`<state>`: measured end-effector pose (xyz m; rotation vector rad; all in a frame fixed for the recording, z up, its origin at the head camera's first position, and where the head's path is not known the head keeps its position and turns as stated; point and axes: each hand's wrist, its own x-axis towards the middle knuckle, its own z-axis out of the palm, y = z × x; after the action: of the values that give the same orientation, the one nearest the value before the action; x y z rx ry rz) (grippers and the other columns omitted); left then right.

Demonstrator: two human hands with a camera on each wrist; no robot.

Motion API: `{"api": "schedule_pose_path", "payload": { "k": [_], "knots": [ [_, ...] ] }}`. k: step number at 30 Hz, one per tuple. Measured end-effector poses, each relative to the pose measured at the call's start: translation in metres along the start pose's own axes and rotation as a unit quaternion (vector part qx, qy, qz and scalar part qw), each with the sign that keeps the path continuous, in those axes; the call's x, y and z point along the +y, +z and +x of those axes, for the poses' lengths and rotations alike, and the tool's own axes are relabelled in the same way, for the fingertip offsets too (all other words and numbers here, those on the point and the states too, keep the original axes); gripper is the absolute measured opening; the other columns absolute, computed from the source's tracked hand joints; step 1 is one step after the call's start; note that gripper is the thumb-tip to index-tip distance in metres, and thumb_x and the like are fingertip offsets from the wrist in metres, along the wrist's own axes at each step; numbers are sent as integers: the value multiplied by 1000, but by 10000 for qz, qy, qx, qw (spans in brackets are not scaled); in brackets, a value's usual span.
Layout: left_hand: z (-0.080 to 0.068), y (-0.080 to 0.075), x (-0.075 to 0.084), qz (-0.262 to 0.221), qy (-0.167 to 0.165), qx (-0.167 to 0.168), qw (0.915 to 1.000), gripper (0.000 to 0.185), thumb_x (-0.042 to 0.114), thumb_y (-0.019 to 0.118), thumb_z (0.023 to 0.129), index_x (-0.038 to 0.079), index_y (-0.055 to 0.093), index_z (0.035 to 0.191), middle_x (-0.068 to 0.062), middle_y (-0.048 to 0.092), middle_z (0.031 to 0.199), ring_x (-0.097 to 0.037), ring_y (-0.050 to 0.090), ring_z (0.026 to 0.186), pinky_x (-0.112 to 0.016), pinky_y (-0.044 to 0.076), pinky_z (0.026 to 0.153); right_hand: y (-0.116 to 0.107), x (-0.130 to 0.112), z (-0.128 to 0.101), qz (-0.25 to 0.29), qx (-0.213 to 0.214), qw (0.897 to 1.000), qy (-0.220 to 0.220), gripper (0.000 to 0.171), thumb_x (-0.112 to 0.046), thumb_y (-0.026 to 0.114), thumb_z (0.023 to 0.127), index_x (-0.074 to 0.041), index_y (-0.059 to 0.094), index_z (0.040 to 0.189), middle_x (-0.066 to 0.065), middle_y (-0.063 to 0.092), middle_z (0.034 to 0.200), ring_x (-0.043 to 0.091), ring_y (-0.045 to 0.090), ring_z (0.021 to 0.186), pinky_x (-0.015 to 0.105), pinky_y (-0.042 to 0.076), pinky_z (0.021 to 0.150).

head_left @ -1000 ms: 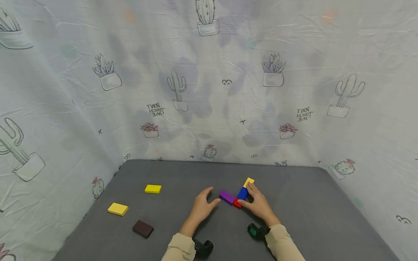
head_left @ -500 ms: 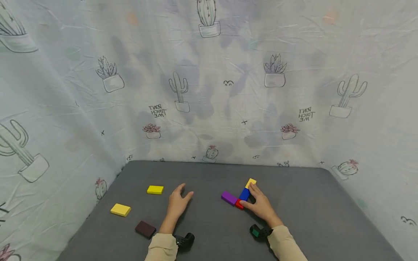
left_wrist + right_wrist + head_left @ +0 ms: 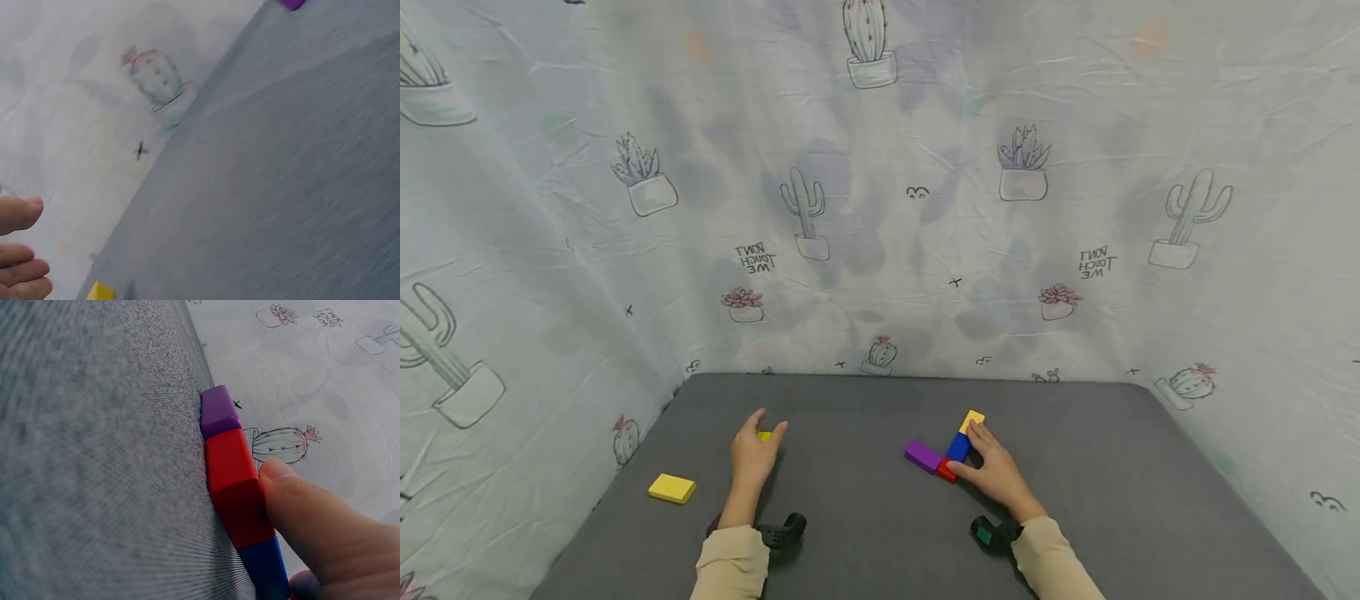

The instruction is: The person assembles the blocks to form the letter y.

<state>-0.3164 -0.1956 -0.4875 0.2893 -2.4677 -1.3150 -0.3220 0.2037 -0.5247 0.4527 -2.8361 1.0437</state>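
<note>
My left hand (image 3: pixel 757 442) hovers with relaxed fingers over a small yellow block (image 3: pixel 764 435) at the mat's left centre and hides most of it. In the left wrist view its fingertips (image 3: pixel 20 215) sit just above the block's corner (image 3: pixel 100 291), with nothing gripped. My right hand (image 3: pixel 983 457) rests on a joined group: a purple block (image 3: pixel 922 456), a red block (image 3: pixel 945 472), a blue block (image 3: pixel 958 447) and a yellow block (image 3: pixel 972 419). Its thumb (image 3: pixel 306 515) presses the side of the red block (image 3: pixel 234 487), between the purple (image 3: pixel 217 412) and blue (image 3: pixel 265 569) ones.
A second yellow block (image 3: pixel 672 488) lies near the left edge of the grey mat (image 3: pixel 865 500). Cactus-print cloth (image 3: pixel 880 208) walls the mat at the back and on both sides. A dark block near my left sleeve is almost wholly hidden.
My left hand has moved left from the purple block, across the mat, to the far yellow block, and my arm now covers the dark block. The right hand has stayed on the blocks.
</note>
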Motion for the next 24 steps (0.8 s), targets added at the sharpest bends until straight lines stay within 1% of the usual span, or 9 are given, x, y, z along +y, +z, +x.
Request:
{"api": "schedule_pose_path", "payload": {
  "k": [2,5,9,12,14,16,21,24],
  "knots": [
    [5,-7,-2,67,-30,199,9998,61,24,60,93,-7,37,141,-31,39,141,-47,38,129,-59,35,104,0,0,0,0,6,10000,-27,88,-48,68,83,3,31,145,20,23,154,39,18,143,60,25,111],
    [10,-15,-8,62,-202,314,9993,64,23,59,94,-9,31,143,-33,34,143,-49,33,130,-62,30,106,0,-1,0,-27,13,10000,-40,88,-48,68,83,4,31,145,21,23,154,40,18,143,60,25,110],
    [12,-18,-17,-8,-504,237,9984,69,25,57,95,-11,25,144,-35,29,144,-51,29,131,-62,28,107,2,0,-1,-5,60,10000,-7,88,-47,68,83,5,31,144,21,24,154,40,19,142,60,25,110],
    [10,-17,-25,-36,-747,176,9970,70,25,57,94,-12,24,144,-36,27,144,-51,27,132,-62,27,108,3,1,-2,29,84,10000,19,88,-47,69,83,5,33,144,21,25,154,40,21,142,59,26,110],
    [9,-15,-29,-10,-834,140,9964,71,24,57,94,-12,23,144,-36,27,145,-51,27,132,-62,26,108,4,0,-2,67,70,9999,52,89,-48,69,82,4,33,144,20,25,154,39,20,142,59,26,110],
    [9,-14,-32,28,-834,122,9964,71,24,58,93,-12,24,144,-37,28,144,-51,28,131,-62,26,108,4,0,-2,86,59,9999,69,89,-48,69,82,4,32,144,20,24,154,39,20,142,59,26,110],
    [10,-11,-33,212,-644,73,9977,71,22,60,92,-13,24,143,-39,29,140,-53,31,127,-62,28,106,3,0,0,112,22,9999,93,88,-47,68,83,4,31,144,20,23,155,39,18,143,60,25,110],
    [9,-9,-34,316,-584,101,9977,71,19,60,91,-14,24,142,-39,29,139,-53,31,127,-62,28,106,3,0,1,94,-17,9999,106,87,-47,68,83,4,31,144,19,23,155,38,18,143,59,25,111]
  ]
}}
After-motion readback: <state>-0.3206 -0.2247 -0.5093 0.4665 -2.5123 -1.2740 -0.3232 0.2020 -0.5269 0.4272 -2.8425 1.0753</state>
